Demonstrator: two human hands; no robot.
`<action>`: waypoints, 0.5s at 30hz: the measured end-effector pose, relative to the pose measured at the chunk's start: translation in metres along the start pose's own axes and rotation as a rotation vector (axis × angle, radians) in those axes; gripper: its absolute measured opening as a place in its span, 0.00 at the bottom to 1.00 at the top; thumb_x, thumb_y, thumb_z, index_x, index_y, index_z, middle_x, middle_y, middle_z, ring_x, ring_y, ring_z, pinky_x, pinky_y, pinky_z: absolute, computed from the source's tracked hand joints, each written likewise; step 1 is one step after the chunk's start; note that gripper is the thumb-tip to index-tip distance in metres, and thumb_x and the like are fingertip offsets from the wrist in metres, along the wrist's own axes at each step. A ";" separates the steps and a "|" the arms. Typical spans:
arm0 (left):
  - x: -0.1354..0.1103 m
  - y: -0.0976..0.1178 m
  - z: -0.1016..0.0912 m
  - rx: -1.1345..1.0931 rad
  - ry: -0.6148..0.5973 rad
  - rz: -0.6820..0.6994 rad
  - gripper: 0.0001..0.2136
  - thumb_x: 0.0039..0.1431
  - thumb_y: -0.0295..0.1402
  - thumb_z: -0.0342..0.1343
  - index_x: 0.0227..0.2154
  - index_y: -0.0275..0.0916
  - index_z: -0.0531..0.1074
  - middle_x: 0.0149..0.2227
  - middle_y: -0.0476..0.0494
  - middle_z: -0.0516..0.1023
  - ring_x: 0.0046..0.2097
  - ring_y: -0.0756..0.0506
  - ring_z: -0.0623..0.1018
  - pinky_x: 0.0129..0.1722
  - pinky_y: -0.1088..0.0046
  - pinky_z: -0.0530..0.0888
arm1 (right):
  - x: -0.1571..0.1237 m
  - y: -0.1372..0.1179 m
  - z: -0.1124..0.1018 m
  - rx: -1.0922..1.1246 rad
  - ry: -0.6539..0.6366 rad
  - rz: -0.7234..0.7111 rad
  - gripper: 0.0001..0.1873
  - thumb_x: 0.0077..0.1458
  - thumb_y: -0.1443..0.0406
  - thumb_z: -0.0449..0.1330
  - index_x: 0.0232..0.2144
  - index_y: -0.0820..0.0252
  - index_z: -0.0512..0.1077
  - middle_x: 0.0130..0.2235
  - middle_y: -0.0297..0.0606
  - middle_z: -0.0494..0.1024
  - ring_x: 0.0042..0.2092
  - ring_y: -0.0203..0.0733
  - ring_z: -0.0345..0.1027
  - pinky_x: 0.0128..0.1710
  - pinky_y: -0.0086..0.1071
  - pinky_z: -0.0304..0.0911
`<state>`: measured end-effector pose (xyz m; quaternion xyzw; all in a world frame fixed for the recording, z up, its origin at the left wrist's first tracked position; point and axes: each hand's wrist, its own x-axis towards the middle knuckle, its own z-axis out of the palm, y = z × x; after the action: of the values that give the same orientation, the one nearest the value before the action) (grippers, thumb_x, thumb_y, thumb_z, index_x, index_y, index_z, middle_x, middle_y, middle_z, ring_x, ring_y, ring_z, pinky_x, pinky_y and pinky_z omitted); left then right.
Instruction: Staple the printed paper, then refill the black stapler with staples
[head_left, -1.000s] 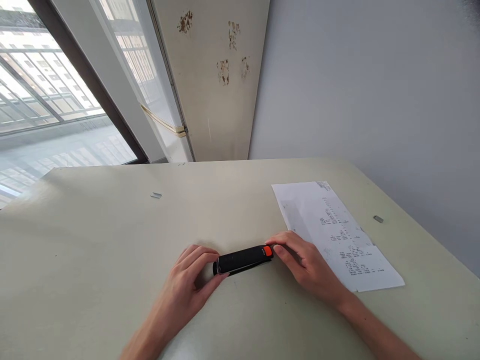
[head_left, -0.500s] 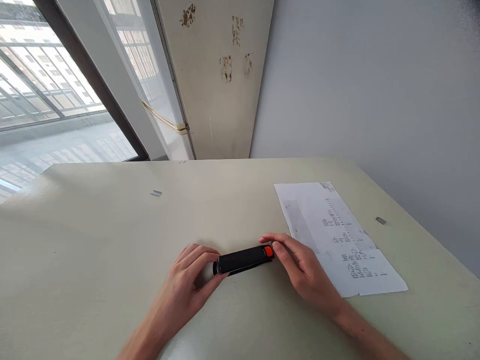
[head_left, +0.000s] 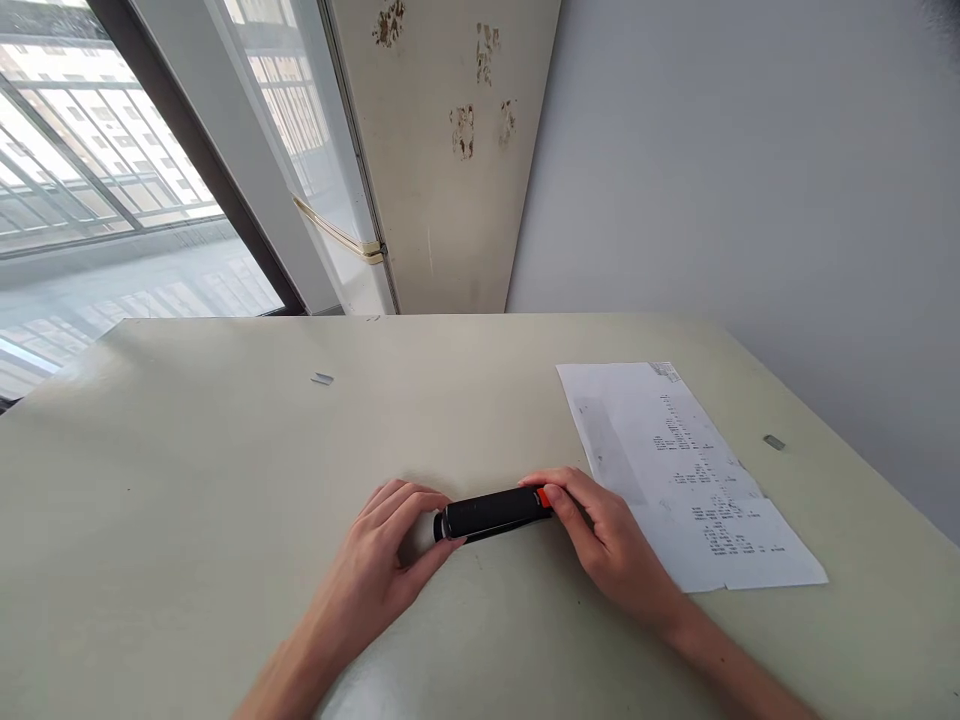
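A black stapler [head_left: 491, 513] with an orange-red tip lies at a slight slant on the pale table. My left hand [head_left: 386, 545] grips its left end, thumb on the near side and fingers on the far side. At the other end, my right hand [head_left: 604, 525] pinches the orange-red tip, with its thumb over part of the colour and the index finger along the far edge. Under my right hand's far side lies a printed sheet of paper [head_left: 622, 430], whose near left edge is partly hidden.
Two thin strips of staples [head_left: 322, 379] lie on the table [head_left: 187, 520] at the far left. Another small grey metallic piece [head_left: 774, 442] rests right of the paper. Behind the table stand a fridge [head_left: 450, 220] and a grey wall [head_left: 735, 170].
My right thumb and fingers have closed onto the stapler's orange-red tip, covering more of it. The whole view has shifted slightly; my left hand keeps its hold.
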<state>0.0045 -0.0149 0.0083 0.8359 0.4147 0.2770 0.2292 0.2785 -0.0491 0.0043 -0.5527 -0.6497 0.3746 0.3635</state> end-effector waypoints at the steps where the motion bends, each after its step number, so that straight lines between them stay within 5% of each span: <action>1: 0.000 0.000 0.000 -0.004 -0.001 -0.005 0.06 0.68 0.37 0.60 0.43 0.44 0.73 0.41 0.47 0.81 0.42 0.43 0.78 0.43 0.68 0.74 | 0.000 0.000 0.000 0.001 0.002 0.001 0.17 0.76 0.57 0.47 0.50 0.50 0.75 0.45 0.36 0.79 0.46 0.45 0.72 0.47 0.35 0.66; 5: -0.001 0.000 0.001 -0.032 -0.009 -0.058 0.08 0.66 0.39 0.61 0.44 0.45 0.73 0.42 0.47 0.81 0.43 0.43 0.79 0.45 0.66 0.74 | -0.001 0.001 0.001 -0.003 0.014 -0.002 0.17 0.76 0.57 0.48 0.51 0.49 0.75 0.45 0.35 0.80 0.47 0.44 0.73 0.47 0.35 0.66; 11: -0.009 0.003 -0.003 -0.328 0.074 -0.234 0.33 0.61 0.41 0.65 0.66 0.50 0.59 0.60 0.39 0.75 0.59 0.37 0.75 0.60 0.56 0.70 | 0.000 0.001 0.001 -0.001 0.019 0.003 0.18 0.76 0.57 0.48 0.51 0.50 0.76 0.48 0.39 0.81 0.47 0.46 0.73 0.47 0.37 0.67; 15: -0.007 0.002 -0.004 -0.705 0.231 -0.364 0.23 0.71 0.47 0.53 0.64 0.46 0.64 0.63 0.37 0.73 0.63 0.35 0.73 0.63 0.52 0.67 | 0.000 0.001 0.002 0.005 0.025 0.005 0.17 0.75 0.57 0.48 0.52 0.50 0.76 0.48 0.39 0.81 0.47 0.45 0.73 0.47 0.36 0.67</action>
<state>-0.0001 -0.0208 0.0105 0.5828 0.4584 0.4489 0.4986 0.2774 -0.0492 0.0029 -0.5580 -0.6429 0.3702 0.3718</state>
